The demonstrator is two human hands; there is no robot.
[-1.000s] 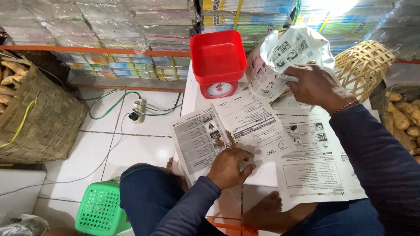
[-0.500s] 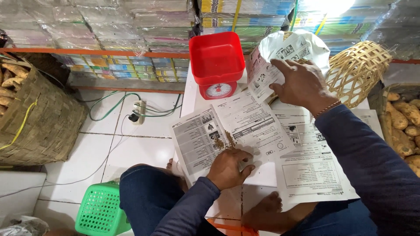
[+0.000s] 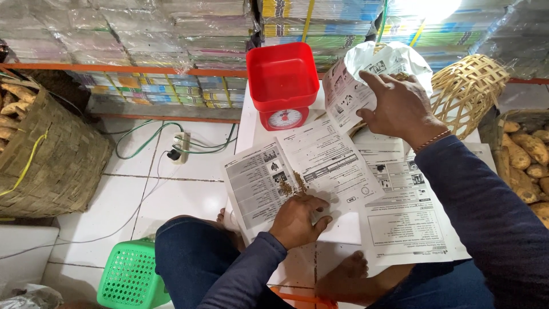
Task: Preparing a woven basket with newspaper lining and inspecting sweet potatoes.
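My left hand point(image 3: 298, 220) rests fingers-down on a printed paper sheet point(image 3: 303, 171) spread on a low white table point(image 3: 249, 123), pinning its near edge. A small pile of brown crumbs point(image 3: 291, 186) lies on that sheet just beyond my fingers. My right hand point(image 3: 397, 106) is raised at the back right and grips a paper wrap point(image 3: 372, 71) made of printed sheet, lifted above the table and tilted. A red kitchen scale point(image 3: 283, 86) with a square red bowl stands behind the sheet.
More printed sheets point(image 3: 409, 220) lie to the right under my arm. A woven bamboo basket point(image 3: 469, 91) lies on its side at the back right. Baskets of pale roots stand at left point(image 3: 46, 154) and right point(image 3: 529, 154). A green plastic basket point(image 3: 131, 274) and a power strip point(image 3: 177, 150) are on the tiled floor.
My right hand has lifted the paper wrap up and away from the table toward the back. My left hand has stayed on the sheet.
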